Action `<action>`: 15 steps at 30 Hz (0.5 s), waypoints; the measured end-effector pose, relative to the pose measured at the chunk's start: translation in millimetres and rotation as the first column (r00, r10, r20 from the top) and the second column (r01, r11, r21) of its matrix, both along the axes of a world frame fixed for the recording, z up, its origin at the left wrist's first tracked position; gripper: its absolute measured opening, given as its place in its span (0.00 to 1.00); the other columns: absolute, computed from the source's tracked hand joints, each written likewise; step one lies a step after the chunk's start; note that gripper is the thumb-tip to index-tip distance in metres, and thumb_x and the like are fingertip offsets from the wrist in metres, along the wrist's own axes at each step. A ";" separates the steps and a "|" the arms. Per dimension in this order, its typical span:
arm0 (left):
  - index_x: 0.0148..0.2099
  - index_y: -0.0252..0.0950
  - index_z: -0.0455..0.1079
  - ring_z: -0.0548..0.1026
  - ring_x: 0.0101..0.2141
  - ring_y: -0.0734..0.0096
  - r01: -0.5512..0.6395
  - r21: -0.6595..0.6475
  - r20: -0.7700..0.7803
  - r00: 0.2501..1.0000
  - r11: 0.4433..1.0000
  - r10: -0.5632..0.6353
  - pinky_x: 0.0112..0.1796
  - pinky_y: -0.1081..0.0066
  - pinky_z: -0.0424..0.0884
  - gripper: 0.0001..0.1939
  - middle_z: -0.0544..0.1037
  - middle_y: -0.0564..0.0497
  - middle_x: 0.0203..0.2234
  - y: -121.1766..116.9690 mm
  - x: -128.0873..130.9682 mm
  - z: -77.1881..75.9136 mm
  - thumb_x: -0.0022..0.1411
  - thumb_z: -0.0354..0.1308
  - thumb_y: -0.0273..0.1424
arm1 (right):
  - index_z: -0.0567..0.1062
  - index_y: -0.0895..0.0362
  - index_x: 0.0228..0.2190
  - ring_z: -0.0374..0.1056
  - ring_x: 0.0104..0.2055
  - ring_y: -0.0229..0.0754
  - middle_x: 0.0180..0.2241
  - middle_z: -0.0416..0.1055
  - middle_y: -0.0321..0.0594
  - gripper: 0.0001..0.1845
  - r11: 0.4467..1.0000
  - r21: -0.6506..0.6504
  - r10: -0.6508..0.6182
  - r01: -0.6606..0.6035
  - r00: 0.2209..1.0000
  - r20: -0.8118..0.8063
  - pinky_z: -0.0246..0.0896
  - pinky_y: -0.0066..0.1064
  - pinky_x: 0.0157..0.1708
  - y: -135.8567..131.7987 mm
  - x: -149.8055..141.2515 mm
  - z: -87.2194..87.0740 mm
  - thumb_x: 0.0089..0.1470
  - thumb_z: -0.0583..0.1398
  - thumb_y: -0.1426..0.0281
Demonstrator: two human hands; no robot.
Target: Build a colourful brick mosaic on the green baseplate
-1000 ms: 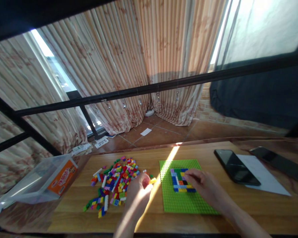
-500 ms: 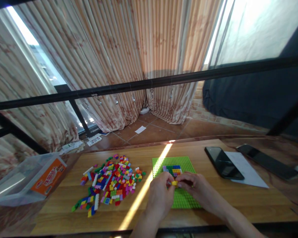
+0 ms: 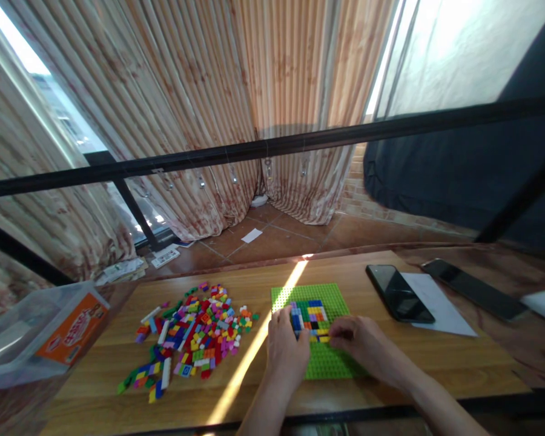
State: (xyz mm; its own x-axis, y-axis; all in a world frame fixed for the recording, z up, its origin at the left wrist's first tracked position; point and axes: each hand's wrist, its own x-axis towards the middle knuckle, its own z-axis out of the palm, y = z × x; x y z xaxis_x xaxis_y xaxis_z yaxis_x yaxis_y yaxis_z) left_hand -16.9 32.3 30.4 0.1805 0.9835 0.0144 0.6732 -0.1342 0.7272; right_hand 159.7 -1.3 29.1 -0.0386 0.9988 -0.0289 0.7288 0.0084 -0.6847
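Note:
A square green baseplate (image 3: 329, 363) lies on the table with a flat build of coloured bricks (image 3: 315, 312) on it, in blue, green, yellow, orange, white and black. At the build's left edge is my left hand (image 3: 287, 345), its thumb and fingers apart around the near-left corner. My right hand (image 3: 366, 340) comes in from the right, fingers curled and pinched at the end of a small yellow brick (image 3: 323, 339) along the build's near edge. Its fingertips partly cover that brick. A large heap of loose bricks (image 3: 204, 327) is spread to the left.
On the left stands a clear plastic box (image 3: 13, 342) with an orange label. A black phone (image 3: 399, 293) overlaps a white sheet (image 3: 445, 312) on the right; another dark device (image 3: 475, 289) lies beyond it. A sunlight strip crosses the wooden table (image 3: 118, 418).
My hands have moved apart, uncovering more of the build. The yellow brick, earlier between both hands' fingertips, is now at the build's near edge by my right fingers. The view has shifted slightly.

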 end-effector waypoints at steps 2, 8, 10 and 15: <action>0.55 0.31 0.61 0.63 0.52 0.60 -0.019 -0.004 0.002 1.000 1.000 0.019 0.55 0.65 0.58 0.25 0.67 0.41 0.49 0.0 2.9 -1.3 0.53 0.54 0.29 | 0.75 0.54 0.23 0.69 0.28 0.39 0.24 0.75 0.33 0.05 1.000 -0.004 -0.028 0.028 1.000 -0.009 0.56 0.28 0.29 1.3 -2.6 -1.8 0.46 0.59 0.70; 0.55 0.32 0.60 0.62 0.53 0.60 -0.033 -0.005 0.002 0.999 0.999 0.033 0.55 0.65 0.57 0.29 0.66 0.42 0.50 -0.9 6.7 -4.5 0.50 0.57 0.29 | 0.72 0.54 0.22 0.69 0.27 0.39 0.22 0.74 0.34 0.04 0.996 0.023 -0.083 0.083 0.996 0.019 0.56 0.27 0.27 3.6 -3.0 -7.4 0.46 0.58 0.69; 0.55 0.33 0.60 0.62 0.53 0.60 -0.046 -0.002 -0.002 0.999 0.999 0.046 0.55 0.64 0.57 0.29 0.66 0.43 0.50 -1.8 8.3 -5.7 0.49 0.58 0.30 | 0.71 0.54 0.21 0.68 0.26 0.38 0.22 0.73 0.34 0.05 0.995 0.026 -0.098 0.097 0.995 0.028 0.55 0.27 0.26 3.8 -3.5 -8.2 0.46 0.58 0.70; 0.55 0.34 0.60 0.63 0.52 0.59 -0.095 0.015 -0.015 0.995 0.995 0.095 0.54 0.63 0.57 0.31 0.67 0.43 0.49 -2.1 13.4 -5.7 0.47 0.60 0.31 | 0.70 0.54 0.21 0.68 0.26 0.39 0.22 0.73 0.34 0.05 0.993 0.041 -0.111 0.110 0.994 0.011 0.56 0.27 0.27 3.3 -6.1 -7.6 0.46 0.58 0.71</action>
State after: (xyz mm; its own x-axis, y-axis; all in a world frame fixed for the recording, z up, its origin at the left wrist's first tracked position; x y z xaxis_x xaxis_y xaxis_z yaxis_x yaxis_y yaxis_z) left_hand -3.5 30.2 24.7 0.0867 0.9959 0.0264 0.6950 -0.0794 0.7146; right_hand 153.6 1.9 21.5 0.0720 0.9973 0.0118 0.7360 -0.0452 -0.6755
